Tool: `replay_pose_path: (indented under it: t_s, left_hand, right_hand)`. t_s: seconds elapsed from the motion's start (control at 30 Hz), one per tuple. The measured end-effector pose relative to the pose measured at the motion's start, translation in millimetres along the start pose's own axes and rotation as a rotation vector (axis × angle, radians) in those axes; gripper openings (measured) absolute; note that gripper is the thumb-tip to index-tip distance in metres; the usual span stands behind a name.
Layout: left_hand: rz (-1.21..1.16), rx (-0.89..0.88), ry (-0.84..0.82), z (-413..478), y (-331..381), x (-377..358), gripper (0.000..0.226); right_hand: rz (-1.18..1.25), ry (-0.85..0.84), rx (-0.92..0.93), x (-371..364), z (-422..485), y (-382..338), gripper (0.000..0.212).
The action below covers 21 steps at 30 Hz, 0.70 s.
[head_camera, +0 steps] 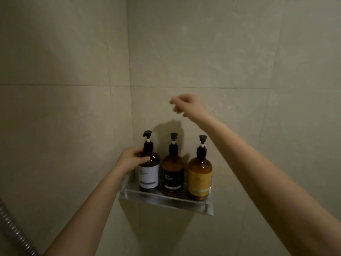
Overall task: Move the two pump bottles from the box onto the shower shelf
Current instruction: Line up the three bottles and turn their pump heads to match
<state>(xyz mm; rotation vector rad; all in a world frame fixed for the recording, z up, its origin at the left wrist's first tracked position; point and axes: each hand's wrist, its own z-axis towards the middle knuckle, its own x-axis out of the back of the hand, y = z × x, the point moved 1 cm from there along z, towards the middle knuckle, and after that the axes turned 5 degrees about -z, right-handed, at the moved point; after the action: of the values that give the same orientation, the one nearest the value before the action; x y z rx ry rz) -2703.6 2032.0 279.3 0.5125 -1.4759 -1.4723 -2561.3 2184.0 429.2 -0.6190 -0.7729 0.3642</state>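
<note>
Three amber pump bottles stand upright in a row on the clear shower shelf on the tiled wall. The white-label bottle is at the left, and my left hand grips its shoulder. The black-label bottle is in the middle and the yellow-label bottle at the right, neither touched by a hand. My right hand hangs in the air above the middle bottle's pump, blurred, fingers loosely apart, holding nothing. No box is in view.
Beige tiled walls meet in a corner just left of the shelf. A metal shower hose runs along the lower left edge.
</note>
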Motion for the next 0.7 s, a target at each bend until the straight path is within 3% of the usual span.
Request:
replay_pose_path:
  t_s: [0.13,0.2,0.3,0.4,0.5,0.7]
  left_hand:
    - [-0.186,0.04,-0.005,-6,-3,-4,0.018]
    - [-0.291,0.102,0.013,-8,-1,-6,0.015]
    - [-0.367,0.163,0.054,-9,2,-8,0.015]
    - [-0.344,0.166,0.029,-9,0,-7,0.024]
    - [-0.306,0.174,0.005,-10,-3,-7,0.04]
    - [-0.277,0.172,-0.006,-12,-7,-10,0.043]
  right_hand:
    - [0.284,0.328,-0.072,51,-64,58,0.016]
    - [0.304,0.361,-0.219,56,-93,96,0.015]
    - [0.179,0.128,-0.448,39,-128,143,0.029]
    - [0.048,-0.107,-0.48,13,-146,156,0.051]
    - [0.052,-0.167,-0.425,-6,-145,154,0.067]
    - [0.101,-0.18,-0.396,-17,-141,154,0.07]
